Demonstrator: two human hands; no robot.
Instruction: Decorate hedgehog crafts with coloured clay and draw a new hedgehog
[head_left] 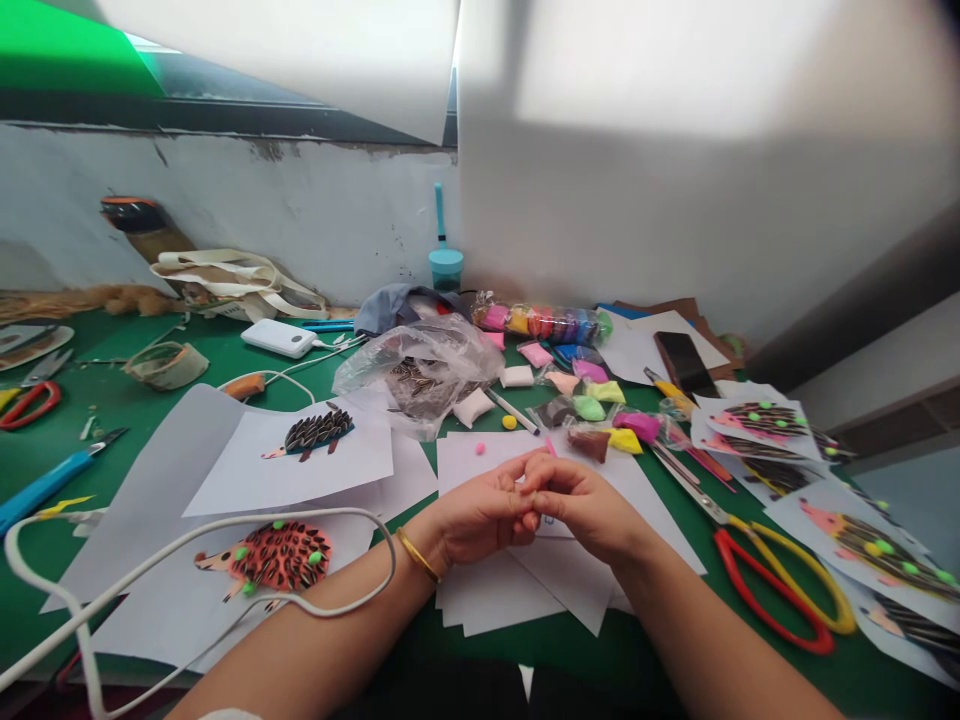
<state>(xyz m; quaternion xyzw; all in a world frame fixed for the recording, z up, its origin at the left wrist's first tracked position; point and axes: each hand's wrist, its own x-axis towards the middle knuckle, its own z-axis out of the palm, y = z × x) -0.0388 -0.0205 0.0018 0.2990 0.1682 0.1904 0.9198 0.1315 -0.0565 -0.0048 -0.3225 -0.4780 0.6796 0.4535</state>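
Note:
My left hand [487, 505] and my right hand [574, 495] meet fingertip to fingertip above the stacked white sheets [502, 590]. Both hands are closed in a pinch. A bit of pink clay [550, 447] shows just above the fingertips; whatever lies between the fingers is too small to make out. On the paper beyond my left hand sits a small pink ball [480, 449], and a yellow ball [509, 423] lies farther back. A gold bangle is on my left wrist.
Hedgehog pictures lie left [319, 432] and right [870, 540]. Scissors [780, 570] rest on the right, near a phone [684, 362]. Behind are clay packets [604, 392] and a bag of seeds [424, 375]. A white cable [225, 525] crosses over my left forearm.

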